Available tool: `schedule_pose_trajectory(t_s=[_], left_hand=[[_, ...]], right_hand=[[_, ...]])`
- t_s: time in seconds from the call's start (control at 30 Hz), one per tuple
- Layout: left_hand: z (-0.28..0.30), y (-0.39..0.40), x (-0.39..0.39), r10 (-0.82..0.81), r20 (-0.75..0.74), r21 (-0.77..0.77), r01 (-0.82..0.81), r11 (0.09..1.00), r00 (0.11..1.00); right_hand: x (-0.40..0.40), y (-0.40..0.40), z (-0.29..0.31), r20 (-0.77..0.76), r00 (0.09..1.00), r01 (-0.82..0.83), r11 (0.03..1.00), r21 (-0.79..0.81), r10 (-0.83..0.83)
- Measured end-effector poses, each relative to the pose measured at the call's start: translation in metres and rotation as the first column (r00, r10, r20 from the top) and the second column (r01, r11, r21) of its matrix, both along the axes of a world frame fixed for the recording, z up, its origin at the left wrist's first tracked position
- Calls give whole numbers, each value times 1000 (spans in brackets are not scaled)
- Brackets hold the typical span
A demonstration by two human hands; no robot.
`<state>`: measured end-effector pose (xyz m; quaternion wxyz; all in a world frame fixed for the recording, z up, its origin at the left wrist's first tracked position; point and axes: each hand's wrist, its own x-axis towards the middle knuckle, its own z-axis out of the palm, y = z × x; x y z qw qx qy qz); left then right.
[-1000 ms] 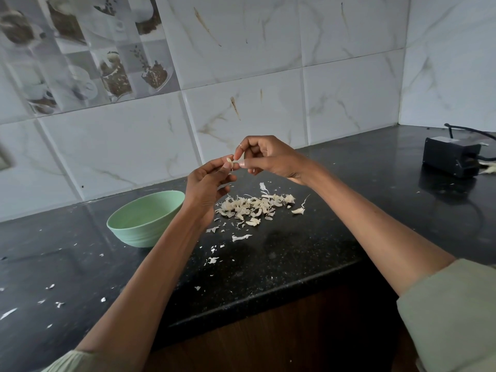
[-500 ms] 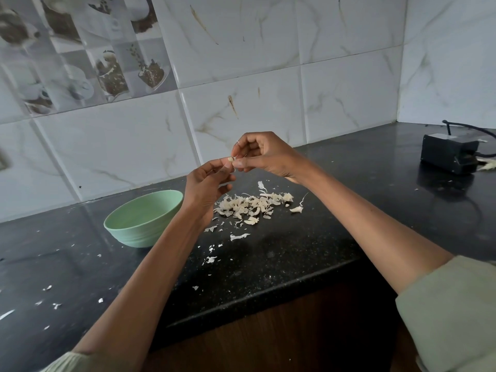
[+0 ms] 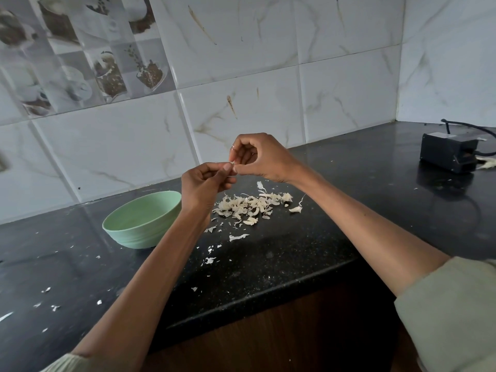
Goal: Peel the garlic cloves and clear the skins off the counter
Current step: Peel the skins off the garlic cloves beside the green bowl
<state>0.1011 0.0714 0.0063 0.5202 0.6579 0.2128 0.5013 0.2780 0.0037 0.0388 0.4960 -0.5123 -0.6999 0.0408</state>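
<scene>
Pale clove (image 3: 233,164), mostly hidden, is pinched between both hands above the black tabletop (image 3: 308,253): the left hand (image 3: 205,185) grips it in curled fingers, and the right hand (image 3: 259,159) pinches at it with thumb and fingertips. Below them lie the skins (image 3: 248,205) in a loose pile, with scraps strewn toward the near edge. Left of the pile sits a green bowl (image 3: 139,229), and a black box (image 3: 448,154) sits far right.

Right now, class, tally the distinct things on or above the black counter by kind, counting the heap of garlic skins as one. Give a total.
Hands: 2, left hand and right hand, pinching one small garlic piece together
Green bowl: 1
Heap of garlic skins: 1
Black box with cable: 1
Garlic piece: 1
Total: 6
</scene>
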Motion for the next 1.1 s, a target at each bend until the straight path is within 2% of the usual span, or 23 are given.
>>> schedule_pose_trajectory(t_s=[0.23, 0.4, 0.53, 0.7, 0.8, 0.97, 1.1], left_hand=[[-1, 1, 0, 57, 2, 92, -57, 994, 998], [0, 0, -1, 57, 4, 103, -57, 993, 998], [-1, -1, 1, 39, 45, 41, -41, 998, 998], [0, -1, 7, 13, 146, -142, 8, 990, 989], [-3, -3, 10, -38, 147, -213, 69, 975, 988], [-4, -3, 12, -22, 158, -207, 55, 977, 987], [-3, -1, 9, -21, 169, -178, 52, 983, 985]], right_hand=[[4, 3, -1, -3, 1000, -6, 1000, -29, 6], [5, 6, -2, -25, 1000, -11, 998, -66, 9], [1, 6, -3, -15, 1000, 23, 999, -28, -23], [-9, 8, -9, 199, 967, 161, 987, -3, -157], [-16, 6, -10, 254, 942, 232, 973, -15, -221], [-21, 12, -20, 250, 936, 245, 969, 35, -246], [-24, 14, -19, 152, 959, 232, 970, 66, -240]])
